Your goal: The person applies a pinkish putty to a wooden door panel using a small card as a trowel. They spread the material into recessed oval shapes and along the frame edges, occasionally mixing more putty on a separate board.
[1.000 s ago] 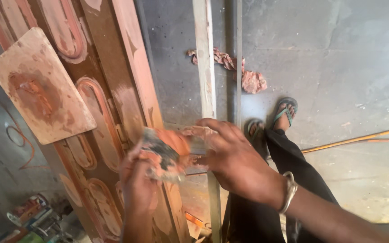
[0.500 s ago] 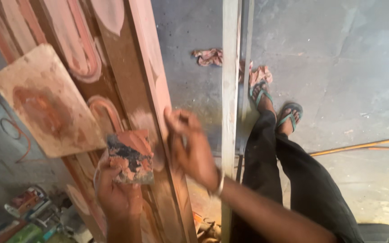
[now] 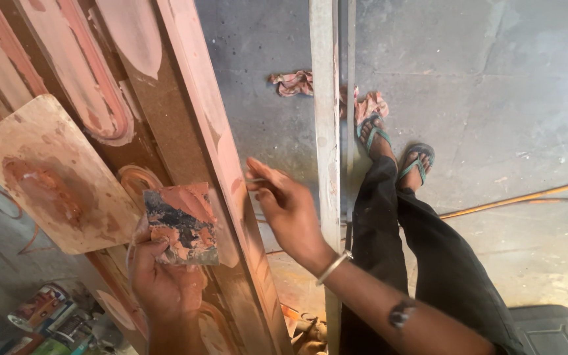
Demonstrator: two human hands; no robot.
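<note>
Putty-smeared tile (image 3: pixel 182 223) (left hand (image 3: pixel 162 283))

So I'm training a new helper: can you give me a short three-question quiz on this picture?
1. True or false: the left hand holds a small smeared square.
2. What does the right hand pinch? A) a thin tool B) a cloth C) a hammer
3. What is on the wrist of that hand?

Key: 1 true. 2 A, a thin tool by the wooden frame. 3 A bangle.

One head-worn camera looks steeply down, close over both hands, onto the carved wooden panel (image 3: pixel 185 131) and floor (image 3: pixel 494 98).
</note>
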